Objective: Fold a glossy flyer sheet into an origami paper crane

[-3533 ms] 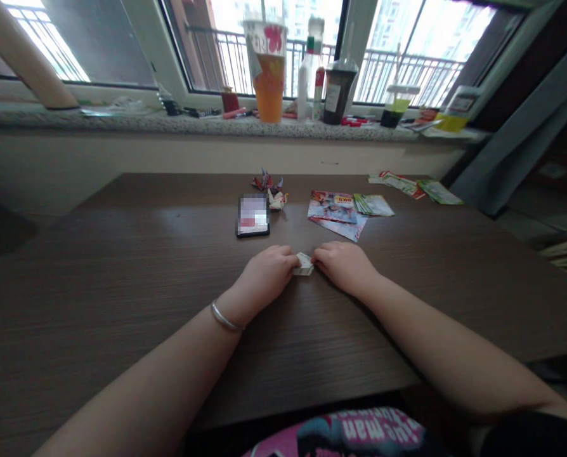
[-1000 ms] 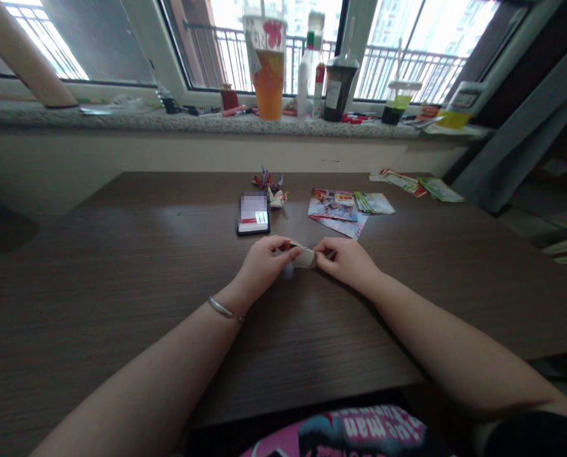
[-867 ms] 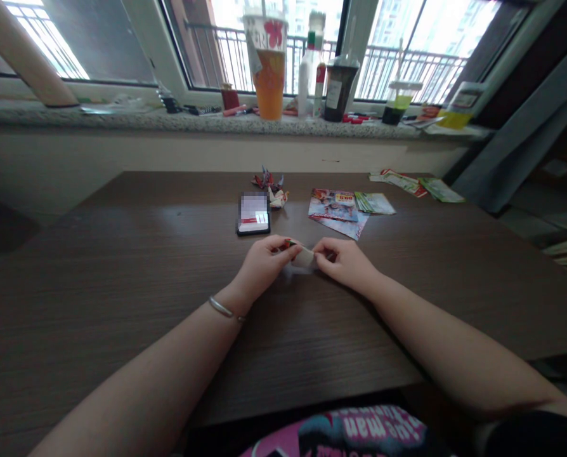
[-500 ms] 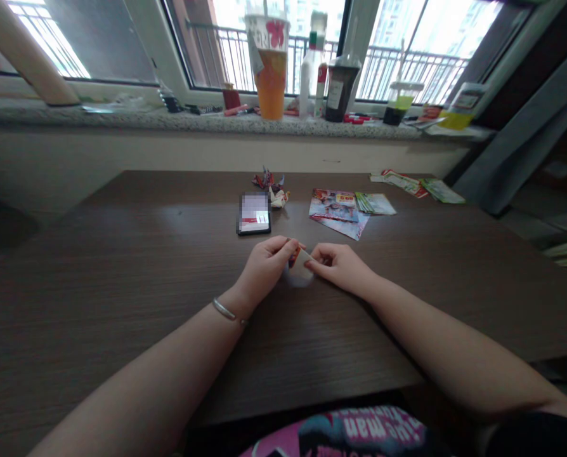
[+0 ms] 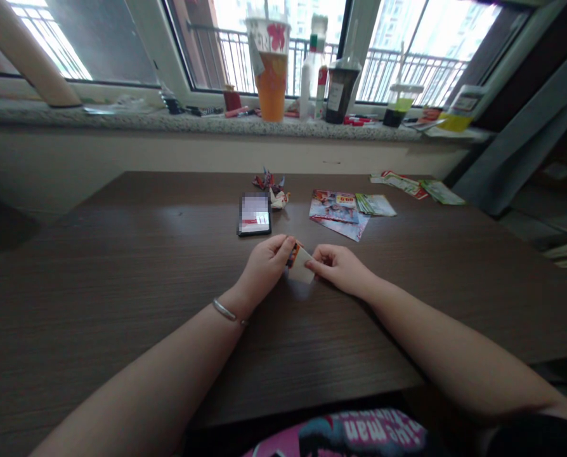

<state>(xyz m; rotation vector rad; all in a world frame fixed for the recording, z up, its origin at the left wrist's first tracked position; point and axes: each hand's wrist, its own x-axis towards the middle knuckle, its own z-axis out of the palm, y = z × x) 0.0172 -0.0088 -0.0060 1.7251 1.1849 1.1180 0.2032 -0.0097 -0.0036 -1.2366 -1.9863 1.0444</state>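
Here, one pale, orange-edged paper (image 5: 302, 268) is held over the worktop (image 5: 122, 273), pinched at one side by the left hand (image 5: 267, 255) and at the other by the right hand (image 5: 341, 266). One bracelet (image 5: 223, 310) is worn on the left wrist (image 5: 237, 303). Beyond, one phone (image 5: 254, 216) is seen beside two paper figures (image 5: 280, 200), one reddish, one whitish.

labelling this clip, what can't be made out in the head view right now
All in the head view:
Paper: partly hidden by left hand and right hand
Phone: screen mostly pixelated
Lower sheet: partly covered by the flyer
Dark cup: label print too small
Shirt: cut off by the bottom edge
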